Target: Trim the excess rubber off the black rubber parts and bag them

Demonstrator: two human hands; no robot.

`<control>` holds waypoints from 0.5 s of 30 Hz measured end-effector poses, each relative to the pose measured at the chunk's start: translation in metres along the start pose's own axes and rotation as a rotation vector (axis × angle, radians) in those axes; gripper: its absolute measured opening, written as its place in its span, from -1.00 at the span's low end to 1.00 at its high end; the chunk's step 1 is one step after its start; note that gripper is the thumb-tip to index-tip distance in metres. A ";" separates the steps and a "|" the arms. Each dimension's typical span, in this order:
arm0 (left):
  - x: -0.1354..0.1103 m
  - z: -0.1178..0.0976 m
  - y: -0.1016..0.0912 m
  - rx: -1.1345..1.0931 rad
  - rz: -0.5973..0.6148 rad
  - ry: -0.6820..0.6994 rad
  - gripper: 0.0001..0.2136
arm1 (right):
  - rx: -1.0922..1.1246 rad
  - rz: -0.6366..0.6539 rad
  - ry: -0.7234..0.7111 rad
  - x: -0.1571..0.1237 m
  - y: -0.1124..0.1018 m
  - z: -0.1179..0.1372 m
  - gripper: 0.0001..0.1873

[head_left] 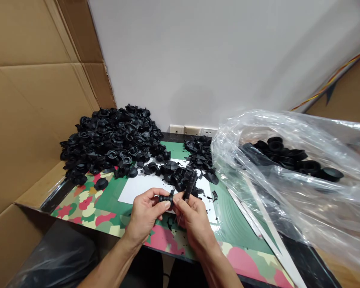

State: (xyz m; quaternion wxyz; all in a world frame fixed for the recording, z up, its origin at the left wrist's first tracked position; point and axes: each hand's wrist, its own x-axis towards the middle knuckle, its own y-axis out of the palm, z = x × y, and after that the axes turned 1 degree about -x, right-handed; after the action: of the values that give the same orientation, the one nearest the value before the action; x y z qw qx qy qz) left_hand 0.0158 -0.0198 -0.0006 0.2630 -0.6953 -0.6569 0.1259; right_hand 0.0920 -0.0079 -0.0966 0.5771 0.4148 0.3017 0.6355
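My left hand [145, 214] pinches a small black ribbed rubber part [165, 198] between thumb and fingers. My right hand [192, 218] is closed too, its fingertips on the same part, and a dark slim tool [188, 187] sticks up from its grip. Both hands hover over a white sheet [138, 186] on the green camouflage-patterned mat [87, 204]. Just behind the hands lie several loose black parts and trimmed scraps [177, 174].
A big heap of black rubber parts [114, 140] fills the back left. A smaller scrap pile [201, 154] sits at the back centre. A clear plastic bag [288, 188] with black parts [291, 158] lies on the right. Cardboard walls [33, 100] stand on the left.
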 end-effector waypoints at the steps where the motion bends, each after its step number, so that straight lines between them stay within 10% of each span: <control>1: 0.001 0.000 -0.001 -0.011 -0.014 -0.011 -0.58 | 0.066 -0.017 0.041 0.000 0.003 0.001 -0.49; 15: 0.005 0.015 -0.010 0.003 0.101 0.224 -0.78 | 0.176 -0.024 0.025 -0.002 0.004 -0.003 -0.43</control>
State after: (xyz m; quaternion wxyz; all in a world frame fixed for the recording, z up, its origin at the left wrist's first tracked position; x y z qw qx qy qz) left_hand 0.0000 -0.0115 -0.0069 0.3292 -0.7367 -0.5875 0.0618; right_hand 0.0877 -0.0098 -0.0951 0.5420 0.4524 0.3685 0.6048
